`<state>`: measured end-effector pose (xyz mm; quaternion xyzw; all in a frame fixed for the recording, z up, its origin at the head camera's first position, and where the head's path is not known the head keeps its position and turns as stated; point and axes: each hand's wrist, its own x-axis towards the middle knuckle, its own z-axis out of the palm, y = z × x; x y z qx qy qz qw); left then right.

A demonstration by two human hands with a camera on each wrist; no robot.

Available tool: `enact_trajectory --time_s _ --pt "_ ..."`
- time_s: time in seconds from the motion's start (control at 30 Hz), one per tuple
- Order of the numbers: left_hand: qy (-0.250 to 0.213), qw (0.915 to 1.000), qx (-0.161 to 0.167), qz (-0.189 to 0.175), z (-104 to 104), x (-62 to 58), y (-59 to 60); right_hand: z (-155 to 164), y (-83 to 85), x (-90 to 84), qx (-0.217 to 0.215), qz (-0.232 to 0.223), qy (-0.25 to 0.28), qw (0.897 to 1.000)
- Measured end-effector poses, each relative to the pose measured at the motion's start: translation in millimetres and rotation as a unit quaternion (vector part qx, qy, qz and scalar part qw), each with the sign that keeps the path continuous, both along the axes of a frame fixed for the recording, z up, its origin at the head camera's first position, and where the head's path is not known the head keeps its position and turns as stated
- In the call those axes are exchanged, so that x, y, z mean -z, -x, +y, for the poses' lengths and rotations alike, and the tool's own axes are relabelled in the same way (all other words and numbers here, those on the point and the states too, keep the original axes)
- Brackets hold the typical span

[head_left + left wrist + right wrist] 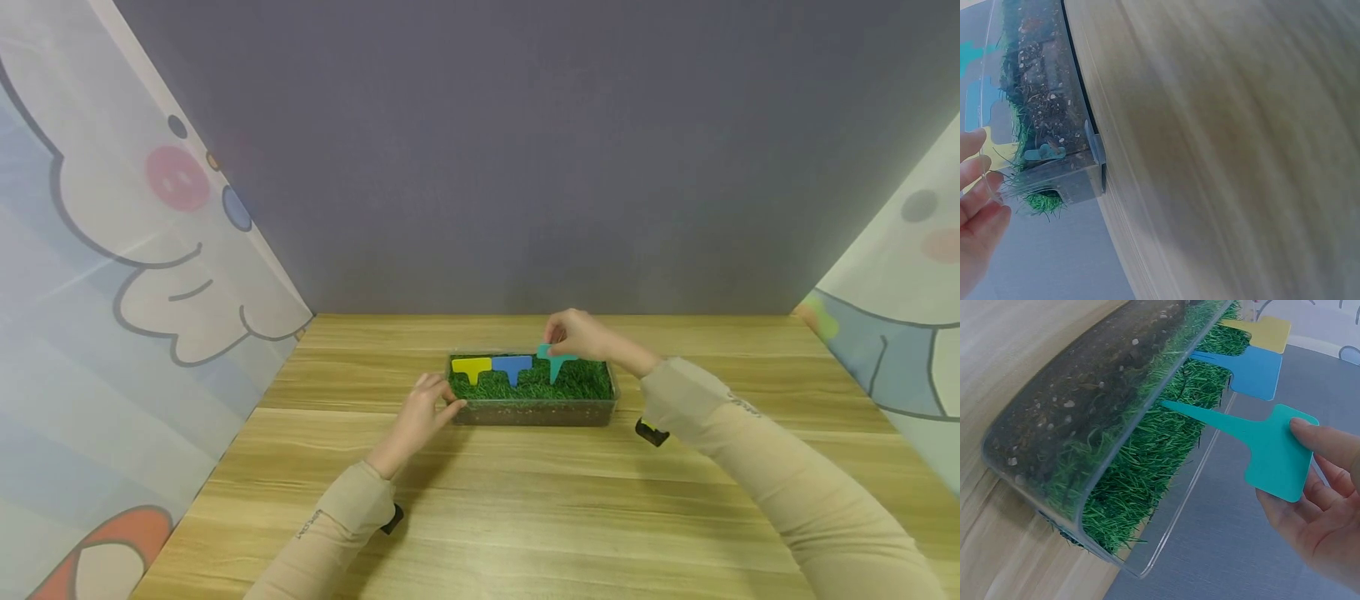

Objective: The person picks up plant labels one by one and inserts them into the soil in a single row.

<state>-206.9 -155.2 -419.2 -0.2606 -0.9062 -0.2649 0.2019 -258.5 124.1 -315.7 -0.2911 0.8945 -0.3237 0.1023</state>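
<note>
We see the right hand [1319,506] pinching a teal T-shaped plant tag [1266,447], its pointed stem at the grass [1147,469]. The left hand [422,412], fingers seemingly relaxed, touches the clear tray [525,412].

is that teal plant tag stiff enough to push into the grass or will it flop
Probably stiff enough: the teal tag stays flat and straight though the right hand pinches only its head. It looks thin, so likely light, and it may flex if pushed hard. Its stake tapers to a point just at the grass, which should ease entry; the blue tag already stands upright there.
</note>
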Motion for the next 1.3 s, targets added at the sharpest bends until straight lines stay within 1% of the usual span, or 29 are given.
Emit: enact_trajectory --time_s 0.27,0.57,0.93,1.3 --pt "0.003 1.0000 -0.003 0.000 -1.1 1.0 0.1 -1.9 1.9 5.6 -0.001 -0.004 0.002 1.000" --pt "0.002 1.0000 0.002 0.001 -1.8 0.7 -0.2 -5.3 3.9 13.0 -0.008 -0.013 0.011 1.000" --pt "0.000 1.0000 0.002 0.001 -2.4 0.7 0.0 -11.3 3.6 23.3 0.004 0.001 0.001 1.000" --pt "-0.003 1.0000 0.003 0.002 -3.5 3.4 0.8 -14.3 2.5 27.3 0.016 0.017 -0.019 1.000"
